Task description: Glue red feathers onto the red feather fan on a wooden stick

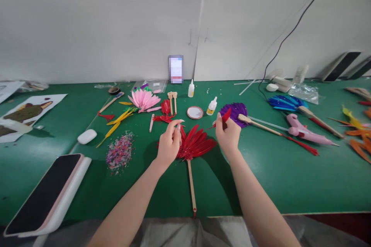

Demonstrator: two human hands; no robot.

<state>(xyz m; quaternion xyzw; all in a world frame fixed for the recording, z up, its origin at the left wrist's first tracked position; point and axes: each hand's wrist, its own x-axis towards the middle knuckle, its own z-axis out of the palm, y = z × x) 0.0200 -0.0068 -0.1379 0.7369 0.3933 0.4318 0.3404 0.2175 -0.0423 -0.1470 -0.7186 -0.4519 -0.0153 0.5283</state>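
Note:
A red feather fan [199, 142] with a pale wooden handle lies on the green table, its handle towards me. My right hand [228, 135] is closed on a single red feather [226, 115], held up to the right above the fan. Over the fan's left side is my left hand [169, 142], thumb and fingers pinched together; whatever may be between the fingertips is too small to make out. Beyond the fan are a small white dish [195, 112] with a reddish rim and a white glue bottle [211, 106]. Loose red feathers [165, 108] lie left of the dish.
A purple feather fan [236, 114], a blue fan [286, 102] and a pink glue gun [307, 130] lie to the right. Leftward are pink feathers [144, 99], yellow feathers [118, 121], colourful bits [120, 152] and a phone [46, 193]. A white partition [101, 31] stands behind.

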